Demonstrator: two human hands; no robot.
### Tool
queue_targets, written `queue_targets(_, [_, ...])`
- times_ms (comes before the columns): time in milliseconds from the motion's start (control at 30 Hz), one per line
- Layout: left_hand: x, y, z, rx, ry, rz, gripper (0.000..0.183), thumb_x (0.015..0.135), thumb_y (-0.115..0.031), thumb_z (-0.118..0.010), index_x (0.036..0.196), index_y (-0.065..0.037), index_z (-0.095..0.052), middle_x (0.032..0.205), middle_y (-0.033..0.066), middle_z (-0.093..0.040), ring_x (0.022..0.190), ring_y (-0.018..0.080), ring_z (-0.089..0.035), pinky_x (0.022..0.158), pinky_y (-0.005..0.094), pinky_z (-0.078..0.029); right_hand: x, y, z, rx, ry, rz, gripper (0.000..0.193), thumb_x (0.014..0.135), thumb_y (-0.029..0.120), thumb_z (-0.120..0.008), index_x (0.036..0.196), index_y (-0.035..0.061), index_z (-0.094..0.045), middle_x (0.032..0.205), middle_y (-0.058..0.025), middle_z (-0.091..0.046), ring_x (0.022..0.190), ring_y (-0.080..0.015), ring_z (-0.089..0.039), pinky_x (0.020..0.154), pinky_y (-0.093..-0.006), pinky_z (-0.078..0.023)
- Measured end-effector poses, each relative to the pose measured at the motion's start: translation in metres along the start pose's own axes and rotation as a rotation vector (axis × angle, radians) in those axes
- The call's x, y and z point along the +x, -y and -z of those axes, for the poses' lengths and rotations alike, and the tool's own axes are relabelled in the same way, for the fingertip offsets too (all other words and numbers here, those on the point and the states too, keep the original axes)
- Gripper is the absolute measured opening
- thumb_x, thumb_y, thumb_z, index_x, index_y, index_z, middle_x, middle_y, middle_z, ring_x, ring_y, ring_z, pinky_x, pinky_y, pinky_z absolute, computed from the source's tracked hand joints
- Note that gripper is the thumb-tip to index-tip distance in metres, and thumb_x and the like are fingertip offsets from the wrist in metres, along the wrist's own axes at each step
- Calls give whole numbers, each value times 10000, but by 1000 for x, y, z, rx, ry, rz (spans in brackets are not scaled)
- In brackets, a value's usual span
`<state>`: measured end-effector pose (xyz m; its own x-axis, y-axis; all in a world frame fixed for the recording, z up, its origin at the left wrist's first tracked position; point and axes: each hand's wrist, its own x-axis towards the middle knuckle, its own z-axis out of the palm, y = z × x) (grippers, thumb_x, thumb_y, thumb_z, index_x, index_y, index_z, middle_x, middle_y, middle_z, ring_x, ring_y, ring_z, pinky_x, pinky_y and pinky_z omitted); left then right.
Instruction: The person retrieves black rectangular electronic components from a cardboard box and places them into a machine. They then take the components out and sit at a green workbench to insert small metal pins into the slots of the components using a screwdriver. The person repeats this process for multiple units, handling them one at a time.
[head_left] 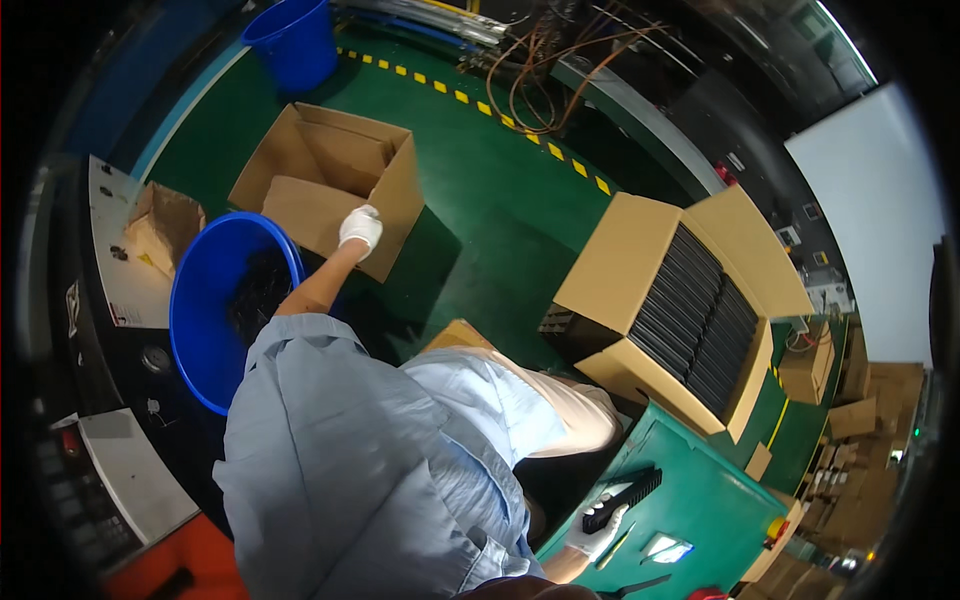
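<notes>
My left hand [360, 228], in a white glove, reaches out over the floor. Its fingers are curled on the inner flap of an open, empty cardboard box [330, 180] that stands on the green floor. My right hand [597, 530], also gloved, rests on the green table [710, 500] at lower right and holds a long black ribbed part [625, 495]. My light blue shirt fills the lower middle of the view.
A blue bucket [200, 310] with dark pieces inside stands just left of my left arm. A second blue bucket [295, 40] is farther off. A large cardboard box [620, 260] packed with rows of black parts stands at right. Cables [545, 70] lie beyond a yellow-black floor line.
</notes>
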<state>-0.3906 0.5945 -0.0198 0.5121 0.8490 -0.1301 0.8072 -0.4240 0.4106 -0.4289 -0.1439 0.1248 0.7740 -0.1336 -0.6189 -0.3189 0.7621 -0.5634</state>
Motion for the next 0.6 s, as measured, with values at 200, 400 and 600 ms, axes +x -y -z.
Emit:
queue_targets(200, [50, 94, 8, 33, 147, 263, 351, 831, -181, -611, 1163, -108, -696, 1252, 180, -669, 1157, 363, -641, 985, 439, -509, 12, 0, -43, -248, -180, 56, 357, 958, 365, -694, 1212, 131, -609, 980, -41, -671, 695, -135, -613, 543, -220, -513])
queue_targets(400, [117, 124, -19, 294, 209, 174, 417, 878, -186, -581, 1288, -126, -630, 1437, 136, -547, 1297, 348, -546, 1050, 428, -475, 12, -16, -96, -391, -327, 175, 354, 968, 377, -681, 1184, 112, -588, 972, -40, -661, 709, -121, -609, 533, -204, -521])
queue_targets(600, [160, 125, -57, 358, 284, -43, 486, 930, -213, -527, 1411, -145, -516, 1501, 94, -471, 1375, 307, -454, 1100, 439, -430, 21, -16, -112, -492, -368, 246, 328, 945, 353, -716, 1162, 148, -580, 982, -70, -674, 721, -127, -604, 548, -210, -520])
